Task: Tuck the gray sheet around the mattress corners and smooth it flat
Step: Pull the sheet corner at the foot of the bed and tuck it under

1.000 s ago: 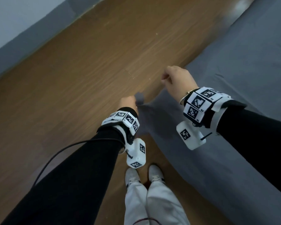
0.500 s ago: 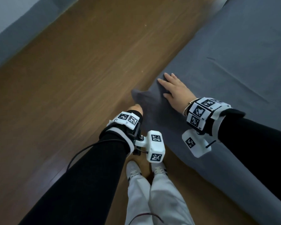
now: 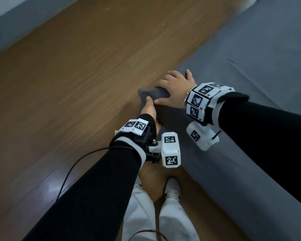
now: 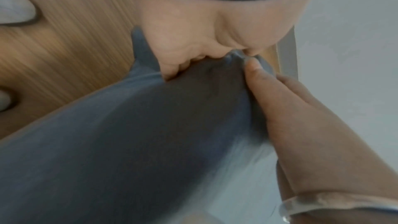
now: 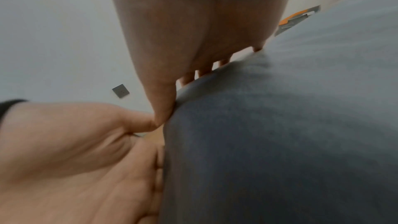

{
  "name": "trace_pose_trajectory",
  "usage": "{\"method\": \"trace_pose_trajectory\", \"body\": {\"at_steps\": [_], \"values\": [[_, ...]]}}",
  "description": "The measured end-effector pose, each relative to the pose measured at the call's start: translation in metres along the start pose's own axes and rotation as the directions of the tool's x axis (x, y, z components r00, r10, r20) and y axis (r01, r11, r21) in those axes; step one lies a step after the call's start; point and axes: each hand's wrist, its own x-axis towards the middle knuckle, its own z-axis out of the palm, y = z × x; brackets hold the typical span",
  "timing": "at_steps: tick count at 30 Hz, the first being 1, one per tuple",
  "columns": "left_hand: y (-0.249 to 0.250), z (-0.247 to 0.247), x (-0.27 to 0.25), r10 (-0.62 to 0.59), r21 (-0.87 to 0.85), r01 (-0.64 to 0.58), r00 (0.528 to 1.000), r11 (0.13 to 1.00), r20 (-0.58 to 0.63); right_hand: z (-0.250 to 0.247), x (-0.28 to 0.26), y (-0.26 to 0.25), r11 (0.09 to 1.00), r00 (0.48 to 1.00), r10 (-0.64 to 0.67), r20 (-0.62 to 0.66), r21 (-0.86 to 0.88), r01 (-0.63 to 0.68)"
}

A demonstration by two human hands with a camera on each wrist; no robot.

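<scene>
Here the gray sheet covers the mattress, and both hands meet at its near corner above the wood floor. The left hand pinches a bunched fold of sheet at the corner's side, while the right hand lies on top with fingers spread, pressing the cloth down. The wrist views are blurred, so the left's grip is probably thumb against fingers.

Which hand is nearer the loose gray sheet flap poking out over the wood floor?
Left. The left hand touches the loose gray sheet flap at its fingertips; the right hand presses the mattress corner just beside it.
</scene>
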Motion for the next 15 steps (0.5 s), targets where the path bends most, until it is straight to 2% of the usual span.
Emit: {"method": "trace_pose_trajectory", "body": {"at_steps": [4,7,11,13,15], "values": [[-0.013,-0.005,-0.002,-0.008,-0.074,0.006,1.000,0.997,-0.016,-0.009,0.000,0.000,0.995,0.999,-0.030,-0.039,-0.101,0.026],[-0.017,-0.004,-0.010,-0.023,-0.081,0.018,0.998,0.997,-0.061,-0.021,-0.011,0.004,0.995,0.997,-0.049,-0.054,-0.085,0.045],[-0.019,0.011,-0.021,-0.046,-0.144,0.042,0.999,0.989,-0.024,-0.035,-0.037,0.019,0.995,0.980,-0.094,-0.175,-0.034,0.090],[-0.020,0.023,-0.026,-0.023,-0.197,0.031,0.999,0.980,0.039,-0.040,-0.048,0.025,0.993,0.967,-0.115,-0.229,-0.026,0.112],[-0.023,0.032,-0.032,-0.009,-0.259,0.028,0.997,0.966,0.075,-0.042,-0.052,0.028,0.993,0.963,-0.118,-0.242,-0.013,0.118]]}}
